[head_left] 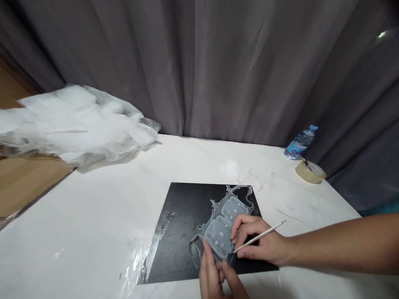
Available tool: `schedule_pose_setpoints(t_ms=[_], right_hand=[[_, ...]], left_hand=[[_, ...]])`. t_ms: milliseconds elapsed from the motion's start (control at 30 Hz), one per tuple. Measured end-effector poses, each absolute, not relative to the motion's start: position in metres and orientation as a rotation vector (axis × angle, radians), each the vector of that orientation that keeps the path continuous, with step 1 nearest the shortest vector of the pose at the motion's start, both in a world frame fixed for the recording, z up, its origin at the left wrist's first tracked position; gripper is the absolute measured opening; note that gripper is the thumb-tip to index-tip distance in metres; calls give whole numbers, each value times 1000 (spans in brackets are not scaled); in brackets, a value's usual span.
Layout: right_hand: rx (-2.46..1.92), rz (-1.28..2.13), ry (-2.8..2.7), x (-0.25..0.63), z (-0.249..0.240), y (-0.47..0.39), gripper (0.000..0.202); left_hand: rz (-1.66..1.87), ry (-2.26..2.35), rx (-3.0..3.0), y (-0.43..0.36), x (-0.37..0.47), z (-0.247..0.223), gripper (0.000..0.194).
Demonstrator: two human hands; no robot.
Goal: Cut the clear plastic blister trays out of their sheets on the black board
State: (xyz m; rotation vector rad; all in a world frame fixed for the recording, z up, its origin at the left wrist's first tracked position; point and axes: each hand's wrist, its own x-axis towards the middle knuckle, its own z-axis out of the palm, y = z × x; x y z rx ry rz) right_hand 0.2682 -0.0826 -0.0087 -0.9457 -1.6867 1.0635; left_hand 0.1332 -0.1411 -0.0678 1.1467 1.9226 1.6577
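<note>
A translucent grey plastic piece (220,233) with two rounded panels and ragged, curling clear edges lies on a black board (181,224). At its lower corner, my left hand (215,272) is closed, pinching the near edge between thumb and fingers. My right hand (257,238) rests over the right side of the piece. It grips a thin white stick (263,234) like a pen, with the lower tip touching or just beside the piece's right edge. What kind of tool the stick is, I cannot tell.
Crumpled white plastic wrapping (90,124) is heaped at the left over brown cardboard (31,178). A water bottle (301,143) and a roll of tape (311,172) stand at the right rear. Clear film scraps (251,179) lie behind the board. A grey curtain (193,70) hangs behind the white table (93,224).
</note>
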Motion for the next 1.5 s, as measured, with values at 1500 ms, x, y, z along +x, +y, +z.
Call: schedule_pose_setpoints(t_ms=[1500], right_hand=[[-878,1172,-1810,300,9,-55,7]], left_hand=[[1518,2042,963,-142,142,-15,39]])
